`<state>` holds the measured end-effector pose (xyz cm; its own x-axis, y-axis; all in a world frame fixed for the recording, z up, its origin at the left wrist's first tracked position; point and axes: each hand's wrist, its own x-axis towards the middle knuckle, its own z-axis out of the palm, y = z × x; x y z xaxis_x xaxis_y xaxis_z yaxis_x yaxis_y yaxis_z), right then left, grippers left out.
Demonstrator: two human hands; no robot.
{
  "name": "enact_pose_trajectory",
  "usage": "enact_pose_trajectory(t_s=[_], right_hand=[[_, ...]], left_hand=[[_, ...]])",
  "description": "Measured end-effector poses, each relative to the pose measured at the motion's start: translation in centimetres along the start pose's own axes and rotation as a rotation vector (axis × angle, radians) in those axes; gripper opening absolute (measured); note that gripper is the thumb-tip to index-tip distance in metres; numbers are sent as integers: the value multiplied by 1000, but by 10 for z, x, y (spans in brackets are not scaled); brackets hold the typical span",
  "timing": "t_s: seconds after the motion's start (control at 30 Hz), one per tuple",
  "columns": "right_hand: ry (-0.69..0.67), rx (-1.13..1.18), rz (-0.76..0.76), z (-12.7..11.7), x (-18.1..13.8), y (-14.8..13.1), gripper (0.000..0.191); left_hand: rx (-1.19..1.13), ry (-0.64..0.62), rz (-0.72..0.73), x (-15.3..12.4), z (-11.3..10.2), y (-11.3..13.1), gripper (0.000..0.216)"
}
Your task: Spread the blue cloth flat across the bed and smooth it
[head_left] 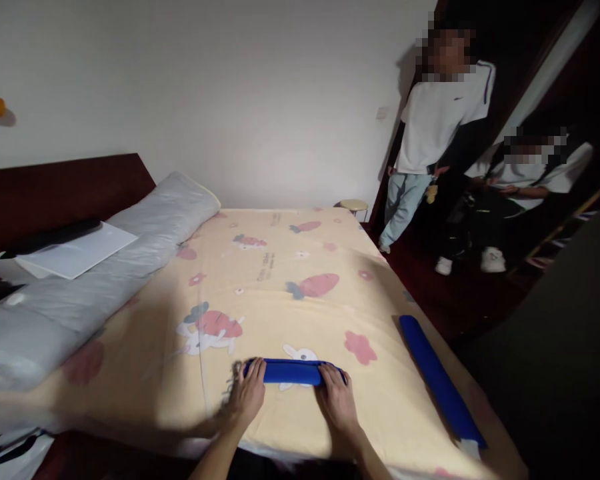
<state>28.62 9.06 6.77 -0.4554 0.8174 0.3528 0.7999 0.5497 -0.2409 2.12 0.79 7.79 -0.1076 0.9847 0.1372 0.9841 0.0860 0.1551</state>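
— While both hands sit on it, what is that blue thing made of?
— It looks like soft cloth wound into a tight blue roll (291, 372), a short cylinder lying crosswise near the foot edge of the bed (260, 267). A second, longer blue roll (440, 380) lies along the right edge, well apart from the first, with a pale end poking out of it

— And the surface under them?
— A cream sheet (280, 313) printed with pink carrots, flowers and a rabbit, spread flat with a few shallow creases. A long grey bolster (105, 273) with a slight sheen runs along the far left side, against a dark wooden headboard (65, 187)

— What else is in the room?
— A white board (75, 252) rests on the bolster, with something dark and flat lying on it. The wall (230, 100) is plain white, and a small round stool (354, 205) stands past the far corner of the bed. One person (437, 140) in a white shirt stands by a dark doorway, and another person (525, 193) sits low just beside them

— How are the hands placed?
— The left hand (247, 395) covers the left end of the short roll, the right hand (336, 400) the right end. Both are palm down, forearms coming in from below. The fingers curl over the top of the roll, lying close together and pressing on it rather than closing all the way round
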Motion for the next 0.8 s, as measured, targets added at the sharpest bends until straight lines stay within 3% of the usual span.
enact_pose_trajectory(t_s=[0.1,0.2,0.37,0.47,0.6,0.7,0.8], right_hand=[[-131,35,111,-13,13,-6,43],[-170,21,151,-20,15,-6,46],[-137,-28,202,-11,4,-22,51],[-55,-37,7,7,-4,-47,62],[-19,-50,-233,26,-9,-67,75],[-37,-46,-270,22,-8,-53,79],[-25,-53,-268,6,-10,-18,76]], left_hand=[[-33,-31,-39,5,-18,10,39],[-30,-61,-67,5,-28,11,33],[-21,-102,-64,3,-24,27,50],[-43,-141,48,3,-10,50,65],[-54,-163,130,1,8,67,68],[-41,-112,206,-3,11,47,70],[37,17,258,-11,5,5,71]])
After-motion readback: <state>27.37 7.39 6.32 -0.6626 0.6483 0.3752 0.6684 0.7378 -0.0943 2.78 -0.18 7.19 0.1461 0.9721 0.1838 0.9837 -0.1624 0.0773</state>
